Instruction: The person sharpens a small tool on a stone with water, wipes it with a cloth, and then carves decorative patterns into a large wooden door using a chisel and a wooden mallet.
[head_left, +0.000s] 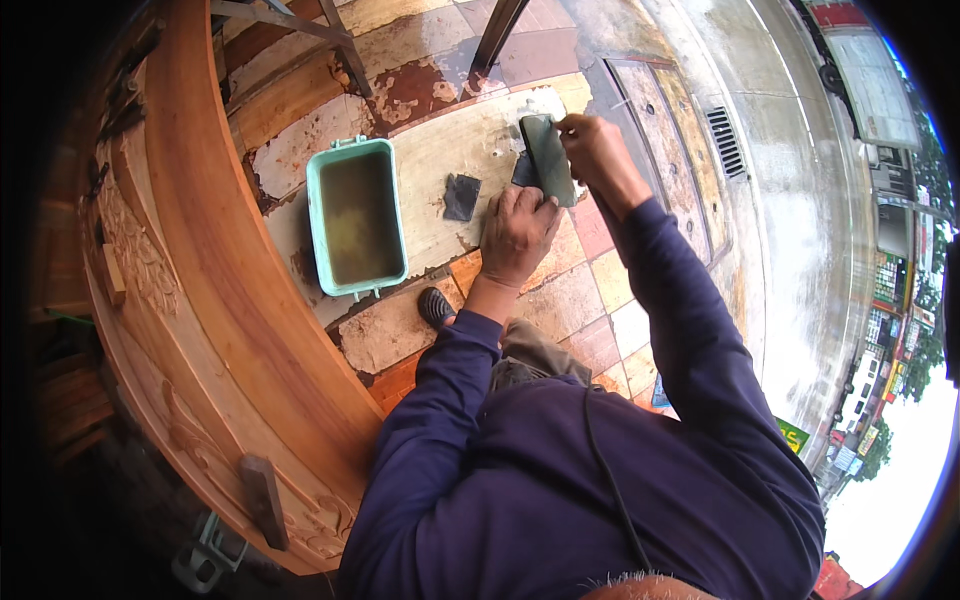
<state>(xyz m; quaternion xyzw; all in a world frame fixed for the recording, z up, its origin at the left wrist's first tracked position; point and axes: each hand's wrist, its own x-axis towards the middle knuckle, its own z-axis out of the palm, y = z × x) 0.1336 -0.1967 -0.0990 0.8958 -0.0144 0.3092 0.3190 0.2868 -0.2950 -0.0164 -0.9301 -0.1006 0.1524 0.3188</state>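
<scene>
A long grey-green block (545,150), like a sharpening stone, lies on a pale worn board (425,190) in front of me. My left hand (518,232) has its fingers curled at the block's near end, gripping it. My right hand (600,160) is closed in a pinch beside the block's far right part; what sits between those fingers, if anything, I cannot make out. A dark square sheet (461,197) with a ragged edge lies left of my left hand, and another dark piece (522,172) shows partly under the block's left side.
A mint tub (357,215) of murky liquid stands to the left. A carved wooden panel (230,270) runs along the far left. Wooden legs (490,45) rise at the top. My sandalled foot (437,307) is below the board. A wet road with parked vehicles is at the right.
</scene>
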